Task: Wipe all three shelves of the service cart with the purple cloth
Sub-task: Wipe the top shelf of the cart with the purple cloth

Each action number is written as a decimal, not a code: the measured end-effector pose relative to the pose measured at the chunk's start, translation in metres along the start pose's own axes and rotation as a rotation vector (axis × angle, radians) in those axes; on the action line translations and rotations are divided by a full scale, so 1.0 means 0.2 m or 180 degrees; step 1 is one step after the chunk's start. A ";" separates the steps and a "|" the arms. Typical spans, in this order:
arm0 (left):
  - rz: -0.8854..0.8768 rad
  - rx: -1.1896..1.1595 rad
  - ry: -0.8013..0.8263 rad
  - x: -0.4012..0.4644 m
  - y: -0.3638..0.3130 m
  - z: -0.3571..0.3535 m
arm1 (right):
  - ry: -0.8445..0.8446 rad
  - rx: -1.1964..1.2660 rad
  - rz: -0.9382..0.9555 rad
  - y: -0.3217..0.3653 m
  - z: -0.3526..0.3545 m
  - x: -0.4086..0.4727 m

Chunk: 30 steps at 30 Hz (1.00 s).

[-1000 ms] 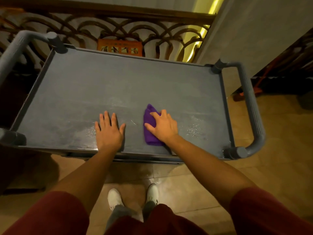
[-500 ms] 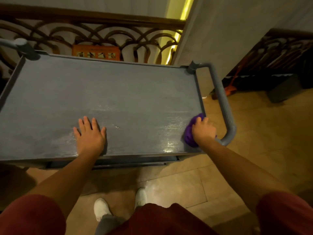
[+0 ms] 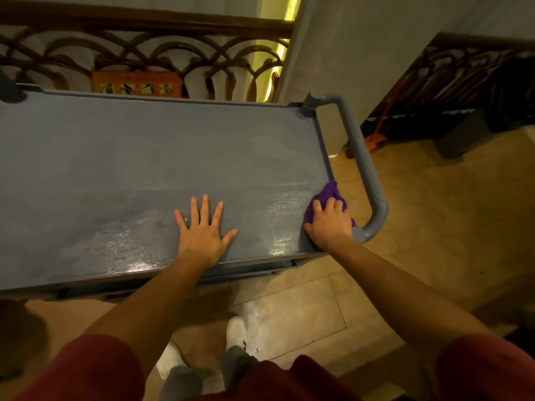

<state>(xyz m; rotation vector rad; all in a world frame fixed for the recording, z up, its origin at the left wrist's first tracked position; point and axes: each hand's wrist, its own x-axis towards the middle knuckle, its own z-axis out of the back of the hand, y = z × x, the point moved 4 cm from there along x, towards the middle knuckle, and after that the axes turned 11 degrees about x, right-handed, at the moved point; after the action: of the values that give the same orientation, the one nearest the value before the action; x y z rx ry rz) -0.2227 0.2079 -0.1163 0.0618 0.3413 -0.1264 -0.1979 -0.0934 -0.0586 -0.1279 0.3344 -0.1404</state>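
The grey service cart's top shelf (image 3: 144, 157) fills the middle of the head view, with wet streaks shining near its front edge. My right hand (image 3: 330, 224) presses the bunched purple cloth (image 3: 330, 192) onto the shelf's near right corner, right beside the cart's grey handle (image 3: 362, 157). My left hand (image 3: 202, 227) lies flat on the shelf with its fingers spread, holding nothing. A sliver of a lower shelf (image 3: 249, 270) shows under the front edge; the rest of the lower shelves is hidden.
A wooden ornamental railing (image 3: 144, 53) runs just behind the cart, with an orange sign (image 3: 136, 83) against it. A white pillar (image 3: 362, 53) stands at the back right. An orange broom (image 3: 379, 131) and a dark bin (image 3: 460, 134) sit on the tiled floor to the right.
My right hand slid the purple cloth from the shelf's middle to its near right corner. My left hand stayed flat on the shelf. The view shifted right.
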 end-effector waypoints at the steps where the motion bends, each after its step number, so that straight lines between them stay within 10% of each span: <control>1: 0.0023 -0.0004 -0.0035 -0.01 0.00 0.00 | -0.0057 -0.0033 -0.0031 0.02 -0.01 -0.01; 20: -0.0215 -0.0378 -0.0013 -0.05 0.07 0.06 | -0.0093 0.2275 0.0354 0.24 0.08 -0.25; 23: 0.0377 -0.0392 0.0000 -0.12 0.32 0.02 | -0.0923 0.2195 -0.0025 0.04 0.21 -0.06; 30: 0.0683 -0.0096 0.0607 -0.20 0.45 -0.01 | -0.0663 0.1970 0.0015 0.14 0.07 0.13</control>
<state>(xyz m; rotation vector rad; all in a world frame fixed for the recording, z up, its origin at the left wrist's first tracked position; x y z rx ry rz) -0.2493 0.3022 -0.1010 0.0805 0.5244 0.0978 -0.1665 -0.0692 -0.0574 0.4681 0.0728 -0.2180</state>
